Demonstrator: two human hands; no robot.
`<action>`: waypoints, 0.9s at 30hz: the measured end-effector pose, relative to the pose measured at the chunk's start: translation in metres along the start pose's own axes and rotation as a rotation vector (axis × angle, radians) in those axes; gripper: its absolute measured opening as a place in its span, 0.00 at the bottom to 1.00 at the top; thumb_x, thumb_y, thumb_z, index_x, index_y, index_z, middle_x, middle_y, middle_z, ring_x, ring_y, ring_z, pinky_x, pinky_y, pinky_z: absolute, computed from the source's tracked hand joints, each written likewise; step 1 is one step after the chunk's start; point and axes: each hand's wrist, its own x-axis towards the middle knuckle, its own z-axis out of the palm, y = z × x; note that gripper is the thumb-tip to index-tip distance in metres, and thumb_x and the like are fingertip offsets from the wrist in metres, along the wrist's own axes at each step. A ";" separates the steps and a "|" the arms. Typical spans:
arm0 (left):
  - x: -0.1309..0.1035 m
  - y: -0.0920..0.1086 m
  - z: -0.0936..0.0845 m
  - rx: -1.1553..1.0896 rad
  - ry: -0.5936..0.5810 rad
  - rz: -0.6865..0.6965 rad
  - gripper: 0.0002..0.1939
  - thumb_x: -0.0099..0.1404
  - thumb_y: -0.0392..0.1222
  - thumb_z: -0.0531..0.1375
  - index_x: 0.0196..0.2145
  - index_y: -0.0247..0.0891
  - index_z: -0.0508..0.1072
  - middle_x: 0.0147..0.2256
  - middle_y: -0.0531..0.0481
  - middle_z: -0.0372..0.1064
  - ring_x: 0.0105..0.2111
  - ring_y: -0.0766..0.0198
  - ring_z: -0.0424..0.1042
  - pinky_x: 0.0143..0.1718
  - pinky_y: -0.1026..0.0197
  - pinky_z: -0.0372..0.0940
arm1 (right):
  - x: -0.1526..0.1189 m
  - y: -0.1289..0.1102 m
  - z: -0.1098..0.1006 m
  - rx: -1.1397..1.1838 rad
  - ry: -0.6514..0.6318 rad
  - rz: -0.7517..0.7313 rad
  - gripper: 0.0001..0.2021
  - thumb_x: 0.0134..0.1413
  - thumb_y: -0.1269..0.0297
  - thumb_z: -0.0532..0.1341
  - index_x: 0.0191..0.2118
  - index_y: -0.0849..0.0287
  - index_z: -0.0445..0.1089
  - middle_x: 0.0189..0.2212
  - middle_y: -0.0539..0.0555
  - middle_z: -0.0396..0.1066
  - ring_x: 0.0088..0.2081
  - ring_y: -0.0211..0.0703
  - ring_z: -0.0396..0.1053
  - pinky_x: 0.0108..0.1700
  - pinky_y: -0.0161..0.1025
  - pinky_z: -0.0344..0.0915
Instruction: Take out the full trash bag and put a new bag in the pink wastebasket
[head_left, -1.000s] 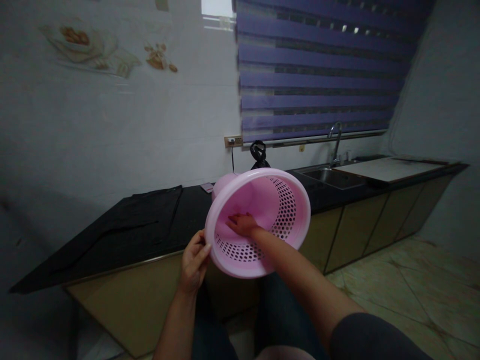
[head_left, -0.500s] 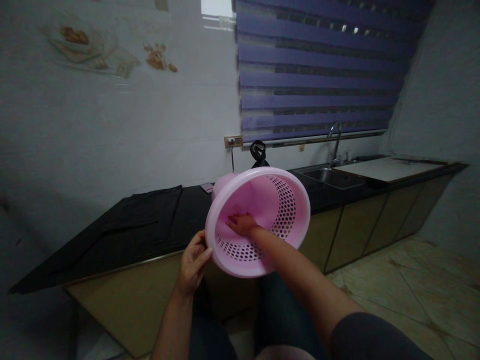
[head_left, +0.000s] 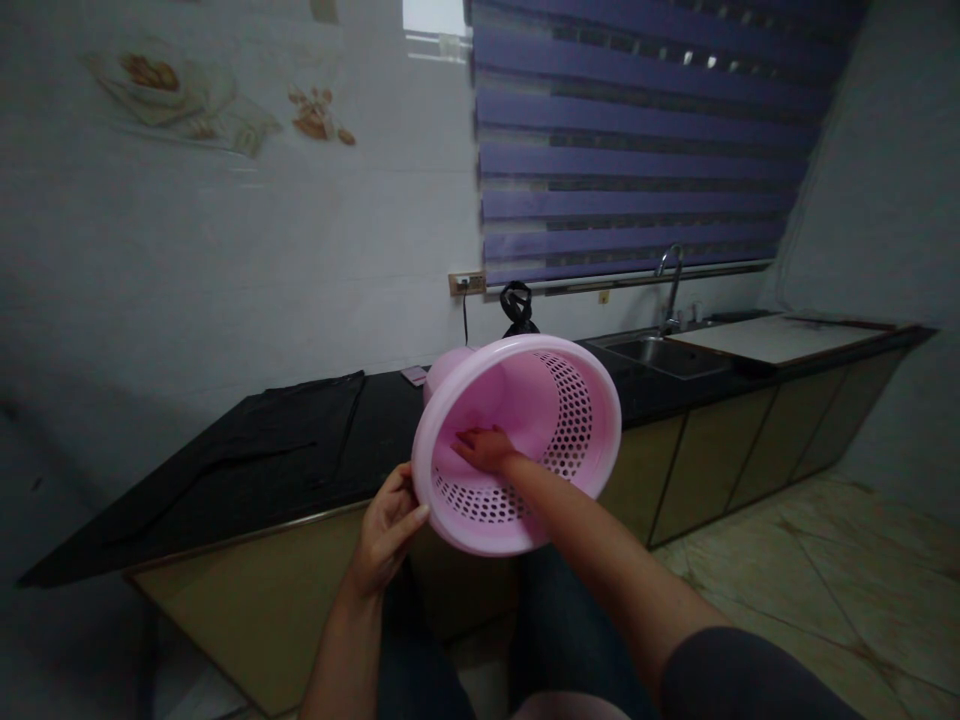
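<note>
A pink plastic basket (head_left: 525, 540) with rows of holes in its side is tilted at the counter's front edge, its opening facing me. My left hand (head_left: 386, 530) grips the rim at the lower left, thumb in front and fingers behind. Inside the basket is my right hand (head_left: 484, 448), fingers spread against the inner surface near the bottom, holding nothing. Behind the basket, its far side and whatever supports it are hidden.
On the black counter (head_left: 386, 420), a dark cloth (head_left: 285, 430) lies at left and a small pink item (head_left: 413, 375) near the wall. A black bag (head_left: 517, 305) stands behind the basket. Further right are a sink (head_left: 664, 352), a faucet (head_left: 673, 285) and a pale board (head_left: 780, 337).
My left hand has shifted very slightly on the rim, its thumb a little lower and further right. The basket and my right hand look almost unchanged.
</note>
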 end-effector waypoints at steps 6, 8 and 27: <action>-0.001 -0.003 -0.003 -0.011 -0.037 0.004 0.21 0.55 0.39 0.67 0.46 0.38 0.70 0.39 0.45 0.73 0.42 0.58 0.71 0.44 0.60 0.64 | 0.001 0.002 0.002 0.004 -0.005 -0.002 0.30 0.64 0.46 0.40 0.60 0.55 0.63 0.57 0.57 0.64 0.58 0.53 0.60 0.57 0.53 0.52; -0.001 -0.004 -0.003 -0.019 -0.054 0.008 0.21 0.55 0.38 0.67 0.47 0.39 0.70 0.40 0.46 0.73 0.42 0.60 0.71 0.45 0.62 0.63 | 0.002 0.002 0.004 0.010 0.001 -0.004 0.30 0.64 0.45 0.40 0.60 0.54 0.64 0.58 0.56 0.64 0.58 0.52 0.60 0.57 0.53 0.52; 0.001 0.000 -0.001 0.000 -0.004 0.004 0.27 0.49 0.38 0.70 0.47 0.40 0.68 0.44 0.44 0.71 0.47 0.55 0.69 0.49 0.58 0.63 | 0.001 -0.001 -0.003 0.015 -0.032 0.009 0.30 0.64 0.46 0.40 0.60 0.55 0.64 0.57 0.58 0.64 0.57 0.57 0.61 0.57 0.52 0.53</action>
